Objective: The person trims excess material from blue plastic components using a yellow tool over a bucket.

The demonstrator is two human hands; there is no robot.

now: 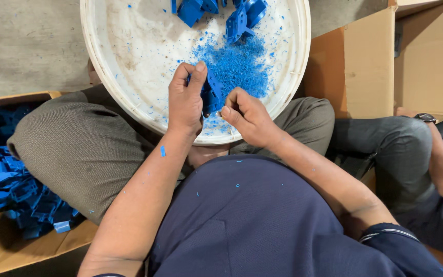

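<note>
Concrete floor (21, 41) is seen upper left. At frame centre, a blue plastic part (211, 95) is gripped by the left hand (185, 102); the right hand (247, 115) is closed against it, over a white basin (129, 51) holding blue shavings (237, 66).

Blue part (211, 95) looks like matt hard plastic; white tub (129, 56) is scuffed plastic, boxes (357, 66) plain matt cardboard, trousers (78, 138) coarse cloth.

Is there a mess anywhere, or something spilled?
Yes. Tiny blue shavings lie heaped and scattered in the white tub, just beyond the blue plastic part that the left hand grips and the right hand touches. A few bits also cling to the forearms and dark shirt.
</note>
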